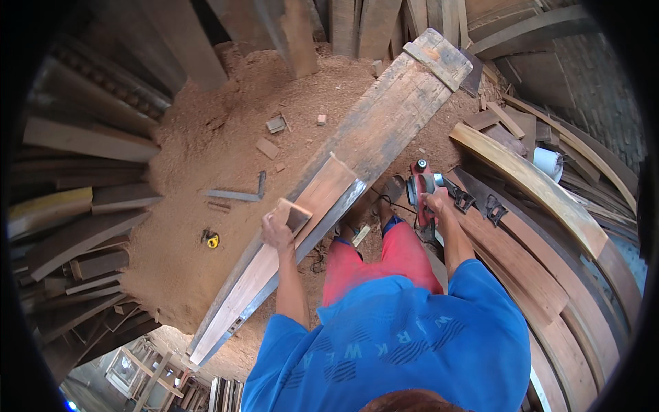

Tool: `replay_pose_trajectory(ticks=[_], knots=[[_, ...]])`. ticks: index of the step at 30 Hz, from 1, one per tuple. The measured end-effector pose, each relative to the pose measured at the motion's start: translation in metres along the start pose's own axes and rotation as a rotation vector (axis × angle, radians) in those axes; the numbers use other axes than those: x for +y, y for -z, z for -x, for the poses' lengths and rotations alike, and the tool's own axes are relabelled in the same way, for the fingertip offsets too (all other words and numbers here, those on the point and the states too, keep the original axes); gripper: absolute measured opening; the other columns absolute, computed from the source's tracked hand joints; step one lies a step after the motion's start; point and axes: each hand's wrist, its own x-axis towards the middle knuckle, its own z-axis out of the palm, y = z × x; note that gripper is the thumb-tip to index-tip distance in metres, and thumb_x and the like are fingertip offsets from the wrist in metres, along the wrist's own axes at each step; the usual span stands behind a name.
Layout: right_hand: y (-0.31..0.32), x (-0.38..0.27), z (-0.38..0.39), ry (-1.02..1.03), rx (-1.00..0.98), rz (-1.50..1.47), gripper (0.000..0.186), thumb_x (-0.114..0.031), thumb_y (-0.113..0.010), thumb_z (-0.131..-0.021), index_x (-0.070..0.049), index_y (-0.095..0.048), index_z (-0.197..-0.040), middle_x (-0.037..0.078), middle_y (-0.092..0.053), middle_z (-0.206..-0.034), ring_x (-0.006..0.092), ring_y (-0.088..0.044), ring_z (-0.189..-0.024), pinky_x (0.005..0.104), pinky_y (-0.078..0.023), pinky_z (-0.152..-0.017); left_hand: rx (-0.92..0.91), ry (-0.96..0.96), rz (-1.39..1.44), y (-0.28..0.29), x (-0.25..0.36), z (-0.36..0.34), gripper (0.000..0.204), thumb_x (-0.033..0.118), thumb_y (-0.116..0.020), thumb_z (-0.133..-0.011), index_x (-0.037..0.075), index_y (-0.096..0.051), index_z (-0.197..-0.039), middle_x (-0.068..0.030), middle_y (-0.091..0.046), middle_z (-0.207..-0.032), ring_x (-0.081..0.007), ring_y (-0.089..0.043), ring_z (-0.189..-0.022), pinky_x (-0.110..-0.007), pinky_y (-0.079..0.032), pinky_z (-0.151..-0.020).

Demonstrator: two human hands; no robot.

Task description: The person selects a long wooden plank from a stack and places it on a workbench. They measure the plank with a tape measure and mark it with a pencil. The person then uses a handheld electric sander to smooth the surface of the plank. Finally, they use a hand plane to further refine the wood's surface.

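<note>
My left hand (276, 231) is closed on a small wooden block (298, 218), held over a long planed board (263, 278). That board lies lengthwise on a thick, worn bench plank (391, 120). A silvery, level-like straightedge (255, 307) runs along the near side of the board. On my right, my right hand (437, 201) is wrapped round the handle of a red electric planer (422, 189), off to the side of the bench. Its underside is hidden.
Sawdust covers the ground, with a metal square (237, 196), a yellow tape measure (212, 240) and wood scraps (268, 147) on it. Two black-handled saws (493, 209) lie among boards (515, 257) at right. A white container (548, 163) stands there. Planks (89, 141) lean at left.
</note>
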Motion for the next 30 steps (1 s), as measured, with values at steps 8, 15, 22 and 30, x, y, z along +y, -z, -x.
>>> replay_pose_trajectory(ticks=[8, 15, 22, 30], knots=[[-0.032, 0.056, -0.204, 0.118, 0.108, 0.06, 0.035, -0.017, -0.077, -0.069, -0.001, -0.069, -0.098, 0.012, -0.067, -0.079, 0.0238, -0.064, -0.071, 0.0402, -0.052, -0.067, -0.006, 0.019, 0.249, 0.022, 0.028, -0.011, 0.031, 0.023, -0.034, -0.095, 0.002, -0.056, -0.09, -0.0192, -0.061, -0.079, -0.0358, -0.06, -0.074, -0.043, -0.044, -0.067], [-0.034, 0.059, -0.305, 0.495, 0.171, 0.428, 0.032, -0.022, -0.067, -0.08, 0.0, -0.067, -0.102, 0.018, -0.07, -0.096, 0.0316, -0.067, -0.09, 0.0435, -0.05, -0.08, -0.07, 0.152, 0.373, 0.023, 0.039, -0.012, 0.032, 0.024, -0.031, -0.097, 0.001, -0.051, -0.087, -0.0128, -0.051, -0.077, -0.0217, -0.047, -0.073, -0.035, -0.04, -0.071], [-0.065, 0.079, -0.355, 0.431, 0.039, 0.634, 0.042, -0.025, -0.069, -0.079, 0.003, -0.063, -0.109, 0.02, -0.068, -0.102, 0.0315, -0.065, -0.096, 0.043, -0.049, -0.085, -0.104, 0.245, 0.419, 0.021, 0.045, -0.008, 0.037, 0.029, -0.028, -0.099, 0.001, -0.052, -0.093, -0.008, -0.052, -0.086, -0.0176, -0.047, -0.082, -0.032, -0.039, -0.078], [-0.076, 0.078, -0.297, 0.522, -0.125, 0.329, 0.054, -0.029, -0.071, -0.078, 0.006, -0.058, -0.117, 0.023, -0.065, -0.11, 0.0313, -0.063, -0.103, 0.0425, -0.046, -0.09, -0.095, 0.146, 0.375, 0.023, 0.044, -0.012, 0.033, 0.026, -0.031, -0.097, 0.002, -0.053, -0.094, -0.0102, -0.053, -0.083, -0.0185, -0.049, -0.079, -0.033, -0.041, -0.074]])
